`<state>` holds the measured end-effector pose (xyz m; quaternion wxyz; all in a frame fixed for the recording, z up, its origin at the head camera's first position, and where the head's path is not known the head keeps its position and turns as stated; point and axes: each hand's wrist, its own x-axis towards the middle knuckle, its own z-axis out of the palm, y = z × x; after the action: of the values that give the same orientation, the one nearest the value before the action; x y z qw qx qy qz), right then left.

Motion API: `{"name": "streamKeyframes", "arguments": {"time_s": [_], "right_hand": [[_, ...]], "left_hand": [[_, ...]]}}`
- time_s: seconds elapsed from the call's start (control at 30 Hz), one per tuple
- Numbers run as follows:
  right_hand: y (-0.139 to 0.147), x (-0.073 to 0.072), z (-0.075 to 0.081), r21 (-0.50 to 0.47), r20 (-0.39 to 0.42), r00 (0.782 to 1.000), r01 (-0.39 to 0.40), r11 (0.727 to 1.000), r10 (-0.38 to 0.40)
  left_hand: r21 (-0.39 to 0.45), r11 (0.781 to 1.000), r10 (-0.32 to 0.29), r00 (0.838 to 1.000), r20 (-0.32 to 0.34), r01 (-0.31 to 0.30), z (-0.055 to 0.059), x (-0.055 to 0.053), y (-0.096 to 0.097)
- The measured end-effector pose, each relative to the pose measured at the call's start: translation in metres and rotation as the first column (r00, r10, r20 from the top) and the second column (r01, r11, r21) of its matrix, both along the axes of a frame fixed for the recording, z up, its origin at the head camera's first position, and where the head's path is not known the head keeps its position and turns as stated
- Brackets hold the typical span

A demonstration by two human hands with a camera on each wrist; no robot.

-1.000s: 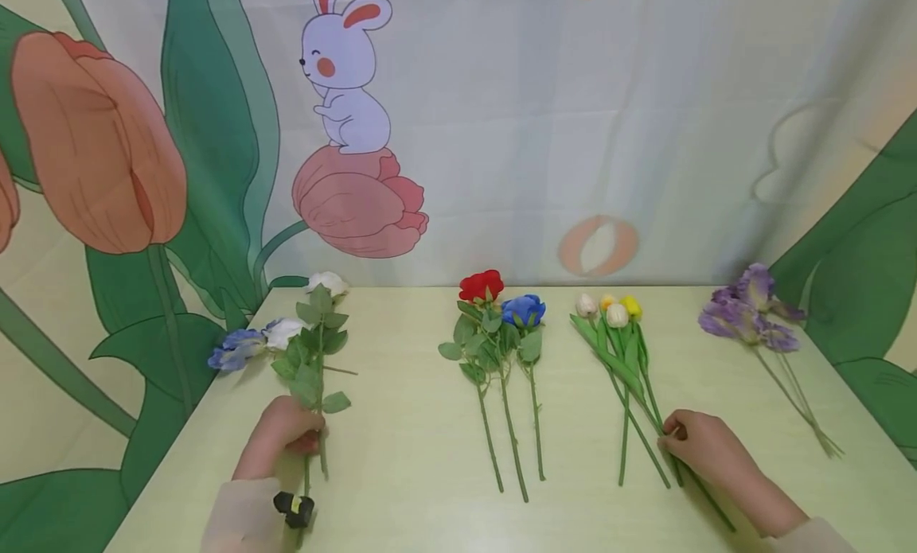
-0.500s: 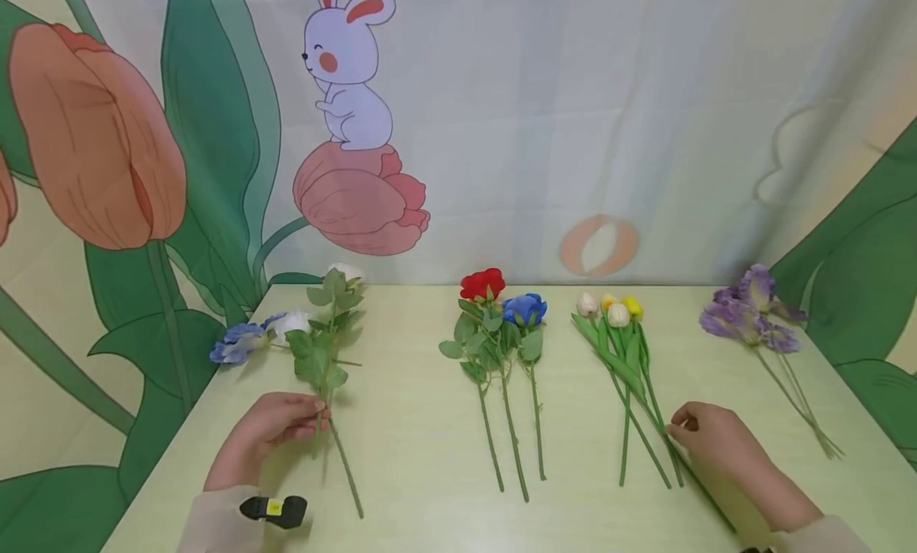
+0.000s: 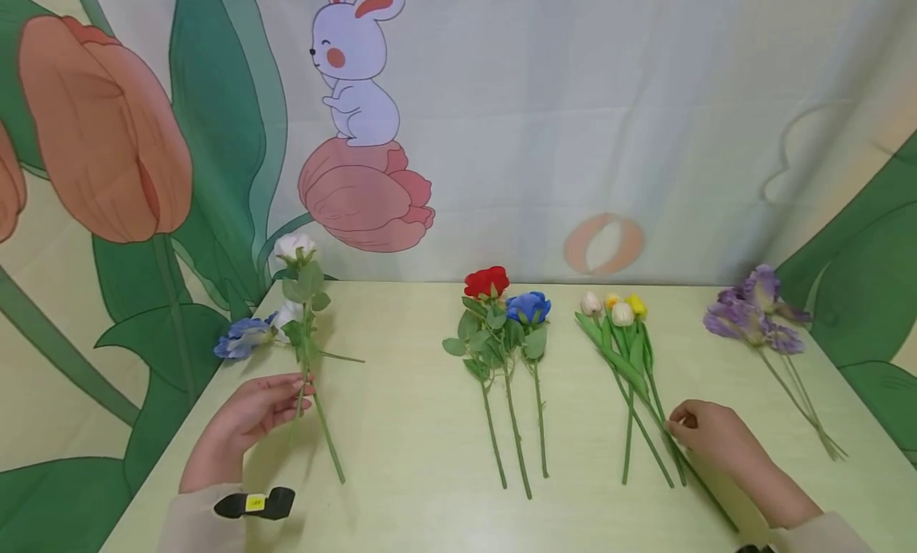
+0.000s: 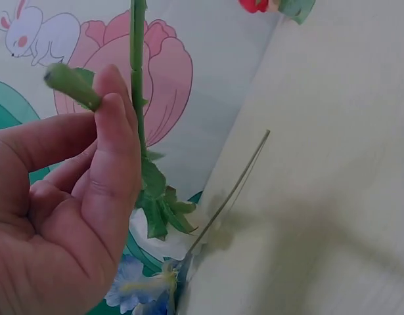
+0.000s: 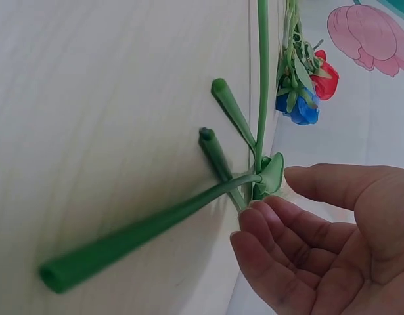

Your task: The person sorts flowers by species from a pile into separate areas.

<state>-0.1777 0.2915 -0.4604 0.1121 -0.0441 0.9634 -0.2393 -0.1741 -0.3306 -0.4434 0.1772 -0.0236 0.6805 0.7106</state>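
Note:
In the head view my left hand [image 3: 251, 418] pinches the green stems of white roses [image 3: 295, 249] between thumb and fingers. They are lifted and tilted, one bloom above the other; stem ends stick out below the hand. One stem end [image 4: 70, 85] points at the left wrist camera. My right hand [image 3: 712, 442] is beside the lower stems of the tulips [image 3: 623, 313], white and yellow-orange. In the right wrist view its thumb and loosely bent fingers stand apart near a green leaf [image 5: 272, 174], pinching no stem; whether they touch is unclear.
A blue flower [image 3: 247, 338] lies at the table's left edge, its thin stem pointing right. Mid-table lie a red rose [image 3: 487, 282] and a blue rose [image 3: 528, 306] with leafy stems. Purple flowers [image 3: 745, 310] lie far right. A printed curtain [image 3: 487, 139] hangs behind the table [image 3: 415, 426].
My left hand has gathered the white roses' stems, raised them off the table and moved slightly left and away. The right hand has shifted only slightly; the tulips stay in place.

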Motion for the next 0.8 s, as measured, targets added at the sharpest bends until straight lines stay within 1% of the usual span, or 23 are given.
{"name": "streamKeyframes", "arguments": {"time_s": [0.13,0.27,0.33,0.4,0.47,0.57,0.63,0.7,0.8], "right_hand": [[-0.001,0.000,0.001,-0.002,-0.002,1.000,0.001,1.000,-0.001],[-0.002,0.001,0.002,0.000,-0.013,1.000,0.008,1.000,-0.008],[-0.002,0.001,0.004,0.001,-0.025,1.000,0.012,1.000,-0.012],[-0.003,0.002,0.007,-0.001,-0.057,0.998,0.017,1.000,-0.017],[-0.004,0.003,0.009,-0.007,-0.101,0.995,0.027,1.000,-0.027],[-0.008,0.003,0.012,-0.021,-0.176,0.984,0.036,0.999,-0.040],[-0.011,0.002,0.013,-0.031,-0.203,0.978,0.037,0.999,-0.042],[-0.014,0.000,0.014,-0.034,-0.216,0.976,0.033,0.999,-0.040],[-0.016,-0.001,0.013,-0.032,-0.209,0.977,0.030,0.999,-0.036]], "left_hand": [[0.022,1.000,0.019,1.000,-0.003,-0.019,0.004,0.001,0.000],[0.038,0.999,0.015,0.999,-0.045,-0.013,0.002,0.003,0.000],[0.026,1.000,0.010,0.997,-0.070,-0.008,0.000,0.003,0.002],[-0.008,1.000,0.014,0.995,-0.094,-0.014,-0.001,0.003,0.004],[-0.055,0.998,0.027,0.994,-0.108,-0.033,0.000,0.003,0.007],[-0.136,0.988,0.050,0.990,-0.131,-0.068,0.002,0.003,0.013],[-0.166,0.982,0.071,0.987,-0.143,-0.095,0.004,0.003,0.016],[-0.173,0.977,0.096,0.983,-0.155,-0.122,0.007,0.004,0.019],[-0.135,0.978,0.138,0.977,-0.164,-0.160,0.014,0.005,0.022]]}}
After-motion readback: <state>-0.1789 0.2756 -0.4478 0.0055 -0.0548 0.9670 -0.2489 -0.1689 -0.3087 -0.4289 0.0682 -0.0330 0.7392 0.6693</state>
